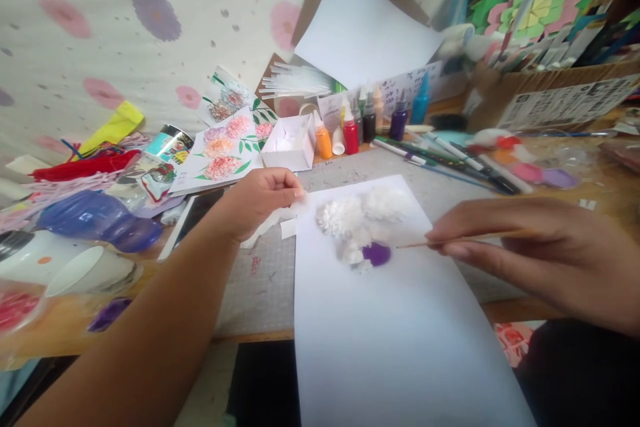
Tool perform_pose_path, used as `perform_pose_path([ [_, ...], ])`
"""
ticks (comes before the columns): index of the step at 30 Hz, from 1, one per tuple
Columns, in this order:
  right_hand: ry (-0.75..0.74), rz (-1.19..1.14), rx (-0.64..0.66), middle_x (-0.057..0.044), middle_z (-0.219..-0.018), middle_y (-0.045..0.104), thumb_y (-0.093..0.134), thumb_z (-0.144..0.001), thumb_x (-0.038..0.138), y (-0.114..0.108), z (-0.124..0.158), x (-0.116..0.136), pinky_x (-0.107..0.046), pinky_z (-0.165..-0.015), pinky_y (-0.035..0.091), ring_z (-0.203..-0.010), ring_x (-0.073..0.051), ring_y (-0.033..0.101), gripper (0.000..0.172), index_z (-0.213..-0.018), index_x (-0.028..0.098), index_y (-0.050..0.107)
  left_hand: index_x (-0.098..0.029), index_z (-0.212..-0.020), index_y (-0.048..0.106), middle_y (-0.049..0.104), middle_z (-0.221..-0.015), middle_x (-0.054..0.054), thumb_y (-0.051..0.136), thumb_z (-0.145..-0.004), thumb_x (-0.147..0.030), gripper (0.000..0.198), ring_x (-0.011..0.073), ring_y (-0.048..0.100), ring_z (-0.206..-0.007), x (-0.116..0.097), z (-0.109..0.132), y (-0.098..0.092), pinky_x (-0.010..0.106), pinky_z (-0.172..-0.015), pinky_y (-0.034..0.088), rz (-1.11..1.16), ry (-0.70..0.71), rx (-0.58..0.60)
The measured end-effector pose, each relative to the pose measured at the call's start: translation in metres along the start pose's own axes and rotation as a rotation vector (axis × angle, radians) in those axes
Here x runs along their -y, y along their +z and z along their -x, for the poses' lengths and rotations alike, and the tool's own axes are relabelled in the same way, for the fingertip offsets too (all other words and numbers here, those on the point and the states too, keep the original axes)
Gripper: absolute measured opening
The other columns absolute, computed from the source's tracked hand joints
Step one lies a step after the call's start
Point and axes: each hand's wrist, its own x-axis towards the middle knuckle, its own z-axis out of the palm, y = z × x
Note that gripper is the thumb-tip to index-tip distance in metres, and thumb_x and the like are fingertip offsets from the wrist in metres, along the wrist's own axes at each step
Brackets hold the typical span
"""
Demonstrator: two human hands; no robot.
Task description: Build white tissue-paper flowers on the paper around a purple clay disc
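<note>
A large white sheet of paper (370,340) extends over the front edge of the desk. On its upper part are clusters of small white petal-like pieces (345,217), with a purple patch (377,254) at their lower edge. My right hand (540,253) is closed on a thin wooden stick (413,245), whose tip points left at the purple patch, a little apart from it. At the left edge of the sheet, my left hand (265,200) pinches a small, blurred white piece (303,200). Torn white strips (270,223) lie beneath this hand.
Behind the sheet stand paint bottles, among them a red bottle (350,130), and a small white box (289,142). Pens (450,157) lie at the right. A cardboard box (560,90) holds brushes. Flower pictures (225,147), a purple slime-like bag (107,220) and a white cup (93,270) crowd the left.
</note>
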Motion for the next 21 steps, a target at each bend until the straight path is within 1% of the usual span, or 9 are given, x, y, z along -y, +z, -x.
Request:
perform_pose_path([
  [2, 0.06, -0.053, -0.031, 0.0, -0.08, 0.074, 0.059, -0.09, 0.031, 0.001, -0.003, 0.001, -0.011, -0.061, 0.055, -0.07, -0.009, 0.07, 0.015, -0.087, 0.023, 0.071, -0.018, -0.072, 0.061, 0.057, -0.067, 0.0, 0.064, -0.073, -0.033, 0.016, 0.0118, 0.051, -0.062, -0.012, 0.001, 0.009, 0.024, -0.058, 0.039, 0.127, 0.016, 0.143],
  [4, 0.166, -0.126, -0.067, 0.001, -0.079, 0.075, 0.064, -0.087, 0.032, 0.003, -0.006, 0.003, -0.013, -0.06, 0.056, -0.069, -0.01, 0.07, 0.012, -0.084, 0.023, 0.072, -0.017, -0.073, 0.061, 0.057, -0.066, -0.002, 0.065, -0.076, -0.03, 0.014, 0.0098, 0.05, -0.061, -0.021, 0.001, 0.022, 0.021, -0.057, 0.038, 0.18, 0.026, 0.276],
  [6, 0.265, -0.203, -0.099, 0.001, -0.079, 0.075, 0.067, -0.084, 0.029, 0.007, -0.01, 0.004, -0.014, -0.058, 0.056, -0.068, -0.01, 0.069, 0.01, -0.08, 0.023, 0.073, -0.017, -0.074, 0.06, 0.056, -0.065, -0.003, 0.065, -0.079, -0.03, 0.014, 0.0078, 0.048, -0.058, -0.027, 0.001, 0.037, 0.02, -0.054, 0.036, 0.179, 0.039, 0.358],
  [8, 0.318, -0.274, -0.121, 0.001, -0.08, 0.074, 0.067, -0.083, 0.025, 0.011, -0.013, 0.005, -0.014, -0.059, 0.055, -0.068, -0.01, 0.069, 0.009, -0.077, 0.022, 0.073, -0.017, -0.075, 0.059, 0.056, -0.065, -0.003, 0.063, -0.081, -0.031, 0.016, 0.0075, 0.048, -0.057, -0.029, 0.001, 0.052, 0.019, -0.052, 0.036, 0.191, 0.028, 0.411],
  [10, 0.328, -0.328, -0.114, 0.001, -0.08, 0.074, 0.067, -0.083, 0.023, 0.017, -0.015, 0.004, -0.015, -0.06, 0.056, -0.069, -0.009, 0.069, 0.009, -0.075, 0.021, 0.073, -0.017, -0.076, 0.058, 0.056, -0.066, -0.003, 0.061, -0.082, -0.032, 0.016, 0.0081, 0.05, -0.057, -0.027, 0.001, 0.064, 0.02, -0.051, 0.037, 0.192, -0.003, 0.436],
  [13, 0.313, -0.359, -0.076, 0.0, -0.081, 0.073, 0.067, -0.083, 0.023, 0.025, -0.017, 0.0, -0.017, -0.062, 0.055, -0.071, -0.01, 0.068, 0.01, -0.075, 0.021, 0.072, -0.018, -0.076, 0.059, 0.056, -0.066, -0.004, 0.059, -0.083, -0.029, 0.013, 0.0081, 0.05, -0.057, -0.023, 0.003, 0.075, 0.02, -0.05, 0.038, 0.118, -0.004, 0.416],
  [17, 0.281, -0.377, 0.003, 0.0, -0.082, 0.073, 0.064, -0.086, 0.026, 0.034, -0.018, -0.004, -0.017, -0.064, 0.053, -0.073, -0.01, 0.067, 0.012, -0.078, 0.02, 0.071, -0.02, -0.077, 0.062, 0.057, -0.065, -0.006, 0.059, -0.082, -0.027, 0.01, 0.0074, 0.05, -0.057, -0.02, 0.005, 0.079, 0.018, -0.049, 0.038, 0.052, 0.026, 0.395],
  [21, 0.241, -0.372, 0.041, 0.0, -0.08, 0.072, 0.063, -0.086, 0.021, 0.039, -0.019, -0.003, -0.014, -0.065, 0.05, -0.071, -0.007, 0.065, 0.011, -0.08, 0.017, 0.07, -0.021, -0.077, 0.064, 0.059, -0.065, -0.006, 0.06, -0.082, -0.028, 0.01, 0.0069, 0.051, -0.057, -0.019, 0.005, 0.08, 0.017, -0.049, 0.039, 0.021, 0.029, 0.381],
])
